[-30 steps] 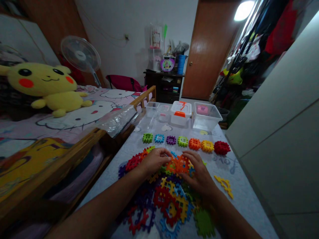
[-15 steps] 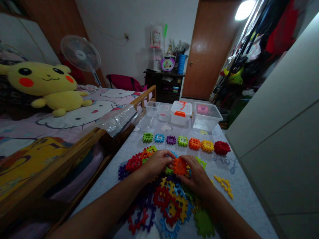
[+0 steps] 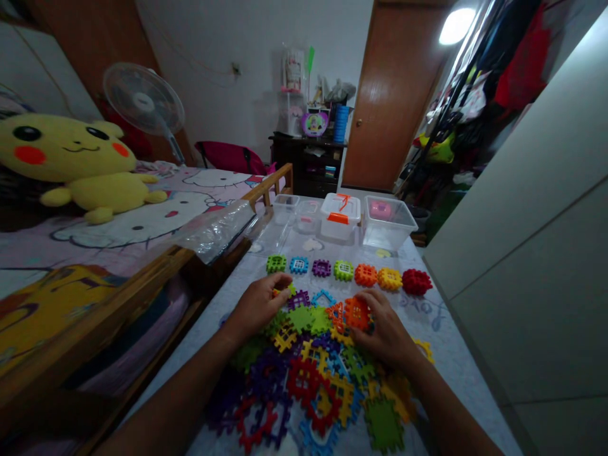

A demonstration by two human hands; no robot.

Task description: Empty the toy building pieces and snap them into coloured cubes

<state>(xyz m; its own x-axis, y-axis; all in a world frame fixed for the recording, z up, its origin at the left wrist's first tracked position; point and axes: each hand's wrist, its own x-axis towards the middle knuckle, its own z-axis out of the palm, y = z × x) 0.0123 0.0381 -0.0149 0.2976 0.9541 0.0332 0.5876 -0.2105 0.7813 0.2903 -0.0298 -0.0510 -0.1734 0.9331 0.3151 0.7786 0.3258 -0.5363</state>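
My right hand [image 3: 382, 323] grips an orange square building piece [image 3: 357, 313] with toothed edges and small window holes, raised over the right side of the pile. My left hand [image 3: 261, 305] is at the pile's far left, its thumb and fingers curled around a plastic building piece [image 3: 284, 291]; only yellow and orange edges show between them. An orange triangular lattice piece [image 3: 336, 315] lies left of the held square. Below both hands spreads a heap of interlocking pieces, among them green squares [image 3: 311, 320], red frames [image 3: 304, 378] and purple ones [image 3: 268, 373].
Several small built blocks, from a green one [image 3: 276, 263] to a red one [image 3: 417, 282], stand in a row beyond the pile. Clear plastic boxes [image 3: 389, 221] and an orange-latched box [image 3: 341, 216] stand at the table's far end. A wooden bed rail [image 3: 156, 278] runs along the left.
My left hand has left the orange square and moved left to the pile's far side. The right hand still holds the square, slightly farther right. Green pieces and the orange triangle are now uncovered.
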